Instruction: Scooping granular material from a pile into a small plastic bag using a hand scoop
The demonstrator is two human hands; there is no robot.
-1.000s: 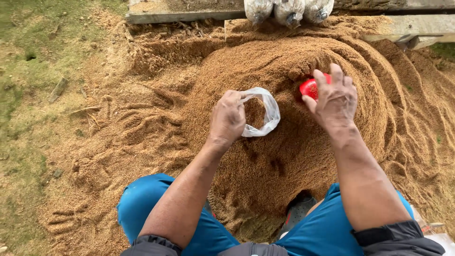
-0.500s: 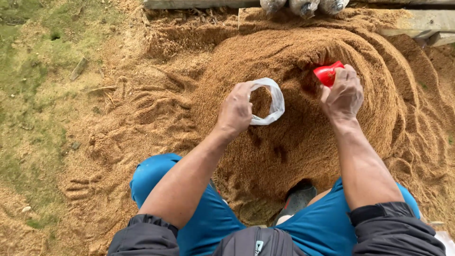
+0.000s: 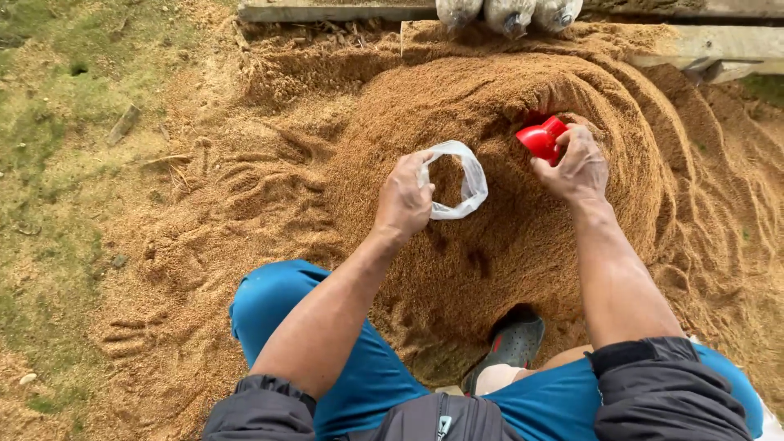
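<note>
Left hand (image 3: 404, 200) clenched on the rim of a clear bag (image 3: 457, 181), holding its mouth open on the sawdust heap (image 3: 506, 269). Right hand (image 3: 576, 167) grasps a red scoop (image 3: 541, 139), dug into the heap just right of the bag. Bag appears partly filled, though its depth is hidden. Judged stage: filling under way, not complete. Three filled bags (image 3: 508, 12) stand at the far edge.

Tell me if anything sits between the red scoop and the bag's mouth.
Nothing visible does. The red scoop in the right hand is apart from the bag held open by the left hand; only sawdust lies between.
</note>
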